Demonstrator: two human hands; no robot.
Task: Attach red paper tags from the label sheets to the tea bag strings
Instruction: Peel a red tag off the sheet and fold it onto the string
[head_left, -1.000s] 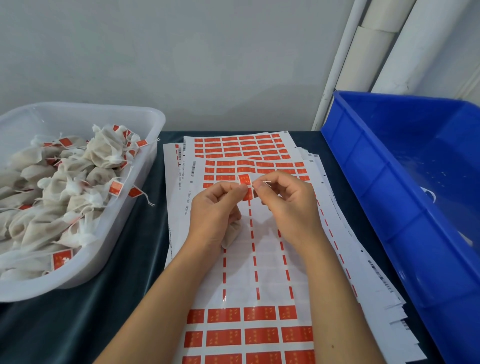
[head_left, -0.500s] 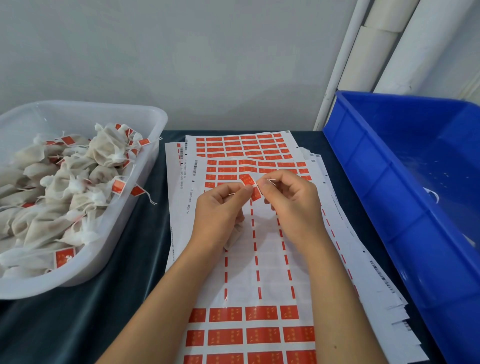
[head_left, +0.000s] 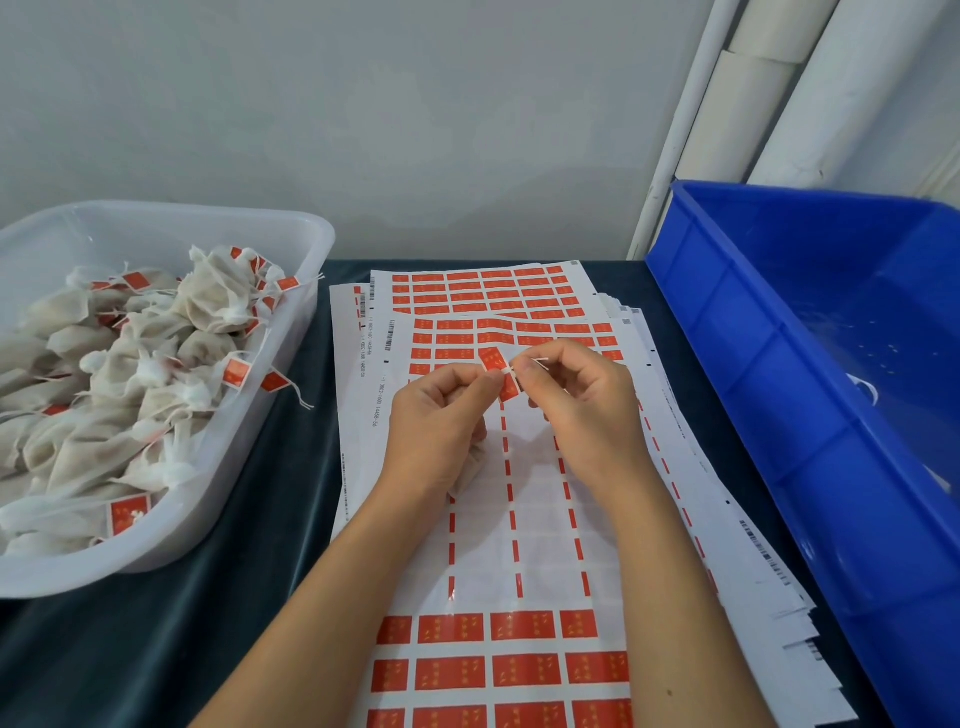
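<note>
**A:** What is shown at the centre of the figure?

**B:** A red tag (head_left: 493, 359) is pinched between the thumb and forefinger of the left hand (head_left: 441, 415), and a white string (head_left: 530, 364) is pinched by the curled fingers of the right hand (head_left: 582, 400). Both are held just above the top label sheet (head_left: 524, 519). The string is laid across the tag near its fold. A tea bag (head_left: 470, 467) is tucked under the left palm; only part of it is seen.

**A:** What faults may be expected from here?

**B:** The tag may be folded askew, so that its adhesive halves are closed out of register. The string may be let slip from the fold before the halves are pressed together, since it is thin and held only at the fingertips. The adhesive may also be caught on a fingertip or on the sheet below.

**A:** And elsewhere?

**B:** Tagged bags are heaped in the white tub (head_left: 311, 244) at left, with one tag (head_left: 274, 382) hung over the rim; it could be snagged when the next bag is dropped in. The blue crate (head_left: 779, 415) at right is not touched.
</note>
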